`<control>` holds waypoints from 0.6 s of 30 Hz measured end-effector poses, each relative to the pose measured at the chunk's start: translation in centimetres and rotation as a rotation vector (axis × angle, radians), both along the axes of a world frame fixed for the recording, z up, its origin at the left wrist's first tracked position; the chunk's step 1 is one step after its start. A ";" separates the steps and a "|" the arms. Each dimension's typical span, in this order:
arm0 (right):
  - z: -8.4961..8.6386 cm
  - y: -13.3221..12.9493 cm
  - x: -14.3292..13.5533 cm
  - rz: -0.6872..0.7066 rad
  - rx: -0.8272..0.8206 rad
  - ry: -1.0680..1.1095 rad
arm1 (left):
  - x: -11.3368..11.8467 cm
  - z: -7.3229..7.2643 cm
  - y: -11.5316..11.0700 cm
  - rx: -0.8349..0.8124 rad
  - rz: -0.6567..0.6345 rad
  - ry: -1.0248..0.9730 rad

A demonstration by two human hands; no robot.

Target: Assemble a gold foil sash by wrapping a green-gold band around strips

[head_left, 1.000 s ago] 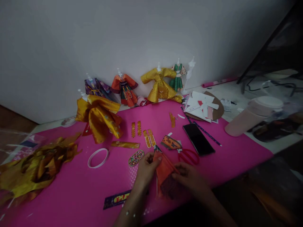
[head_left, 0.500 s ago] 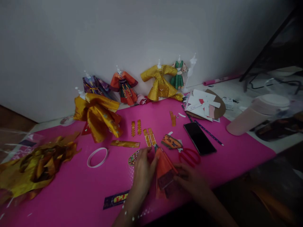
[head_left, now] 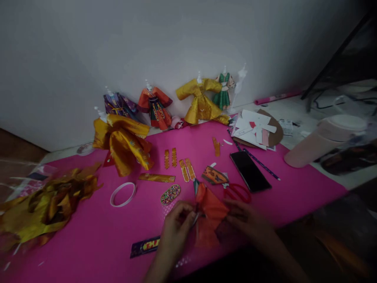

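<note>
An orange doll garment (head_left: 210, 204) with a dark band lies spread between my hands near the table's front edge. My left hand (head_left: 176, 224) is closed in a pinch on its left edge, where a pale sliver shows at the fingertips. On the other side, my right hand (head_left: 243, 218) has its fingers closed on the garment's right edge, the tips partly hidden. Just beyond sit red-handled scissors (head_left: 237, 193), a patterned orange cloth piece (head_left: 214, 175) and two gold strips (head_left: 187, 169). An oval of colourful beads (head_left: 171, 195) lies beyond my left hand.
Dressed doll forms, including a yellow robe (head_left: 200, 102), lean along the wall. A phone (head_left: 249, 171), a patterned pencil (head_left: 262, 164) and a pink tumbler (head_left: 312, 145) stand or lie at right. A white ring (head_left: 123, 195) and gold scraps (head_left: 50, 204) are left; a dark strip (head_left: 144, 247) lies in front.
My left hand has moved down from the garment's top to its left edge, uncovering the bead oval. The orange cloth has been opened out wider. The view has shifted slightly.
</note>
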State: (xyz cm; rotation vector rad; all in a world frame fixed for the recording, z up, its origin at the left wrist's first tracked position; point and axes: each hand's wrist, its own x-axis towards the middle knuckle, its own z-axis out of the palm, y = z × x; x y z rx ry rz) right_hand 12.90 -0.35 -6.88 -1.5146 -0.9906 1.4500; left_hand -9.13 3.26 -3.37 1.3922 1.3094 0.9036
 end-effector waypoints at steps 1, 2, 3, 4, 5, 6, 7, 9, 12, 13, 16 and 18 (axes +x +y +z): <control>0.2 -0.1 0.3 -0.008 0.003 0.012 | -0.3 0.0 -0.2 -0.092 0.085 -0.124; 0.4 -0.1 0.6 -0.020 0.006 0.030 | -0.5 0.1 -0.3 -0.186 0.160 -0.252; 0.6 -0.2 0.8 -0.034 0.010 0.051 | -0.6 0.1 -0.5 -0.272 0.218 -0.378; 0.8 -0.2 1.0 -0.048 0.014 0.070 | -0.7 0.1 -0.7 -0.342 0.256 -0.497; 1.0 -0.3 1.1 -0.061 0.018 0.087 | -0.7 0.2 -0.8 -0.392 0.280 -0.605; 1.2 -0.4 1.3 -0.073 0.021 0.106 | -0.7 0.2 -0.9 -0.424 0.294 -0.697; 1.4 -0.4 1.4 -0.084 0.022 0.125 | -0.8 0.3 -1.0 -0.444 0.303 -0.769; 1.8 -0.5 1.7 -0.095 0.023 0.149 | -1.0 0.4 -1.1 -0.463 0.317 -0.865; 2.2 -0.6 2.2 -0.096 0.026 0.129 | -1.4 0.6 -1.2 -0.469 0.340 -0.941; 2.3 -0.6 2.4 -0.096 0.028 0.111 | -1.5 0.6 -1.3 -0.473 0.347 -0.958; 2.4 -0.8 3.0 -0.120 0.022 0.098 | -2.0 0.8 -1.3 -0.493 0.371 -1.004; 2.4 -1.0 3.2 -0.151 0.009 0.128 | -2.2 0.9 -1.3 -0.516 0.393 -1.028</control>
